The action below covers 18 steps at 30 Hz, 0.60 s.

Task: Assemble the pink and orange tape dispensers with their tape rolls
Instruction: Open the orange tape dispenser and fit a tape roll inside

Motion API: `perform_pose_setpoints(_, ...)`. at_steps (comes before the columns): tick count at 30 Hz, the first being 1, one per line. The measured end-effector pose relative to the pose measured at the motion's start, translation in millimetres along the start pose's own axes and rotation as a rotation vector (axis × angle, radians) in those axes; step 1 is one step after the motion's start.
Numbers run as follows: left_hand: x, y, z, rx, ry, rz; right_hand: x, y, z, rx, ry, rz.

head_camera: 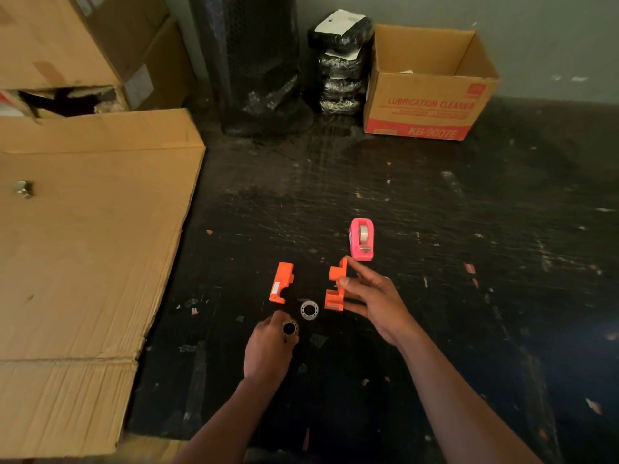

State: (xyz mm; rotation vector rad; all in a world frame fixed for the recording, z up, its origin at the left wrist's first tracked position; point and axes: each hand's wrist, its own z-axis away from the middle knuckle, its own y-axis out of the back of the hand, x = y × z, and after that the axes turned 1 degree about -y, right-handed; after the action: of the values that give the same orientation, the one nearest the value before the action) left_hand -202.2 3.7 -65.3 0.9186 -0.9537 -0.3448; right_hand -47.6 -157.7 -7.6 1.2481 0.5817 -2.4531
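The pink tape dispenser stands on the dark table with a clear tape roll inside it. Below it lie two orange dispenser halves. My right hand grips the right orange half with thumb and fingers. The left orange half lies apart on the table, untouched. My left hand holds a clear tape roll between its fingertips. A small white ring-shaped core lies on the table between the two halves, just above the tape roll.
A large flattened cardboard sheet covers the left side. At the back stand a black wrapped roll, stacked black packets and an open box marked LUBRICATION CLEANER. Scraps of tape litter the dark table.
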Motion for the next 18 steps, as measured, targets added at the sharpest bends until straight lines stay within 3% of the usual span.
perform_pose_setpoints(4, 2.1, -3.4, 0.3, 0.034, -0.016, -0.085, -1.1, -0.8, -0.2, 0.008, 0.001, 0.021)
perform_pose_setpoints(7, 13.6, -0.4, -5.5, 0.11, -0.134, -0.131, -1.9, 0.2, 0.2, 0.017, -0.005, 0.033)
perform_pose_setpoints(10, 29.5, 0.5, -19.9, 0.049, -0.237, -0.199, -3.1, 2.2, 1.5, 0.025, -0.001, 0.038)
perform_pose_setpoints(15, 50.4, -4.4, -38.9, -0.112, -0.229, -0.531, -6.8, 6.4, 4.7, 0.029, 0.011, 0.025)
perform_pose_setpoints(18, 54.0, -4.8, -40.5, -0.13, -0.223, -0.573, -9.3, 8.3, 5.5, 0.031, 0.023, 0.026)
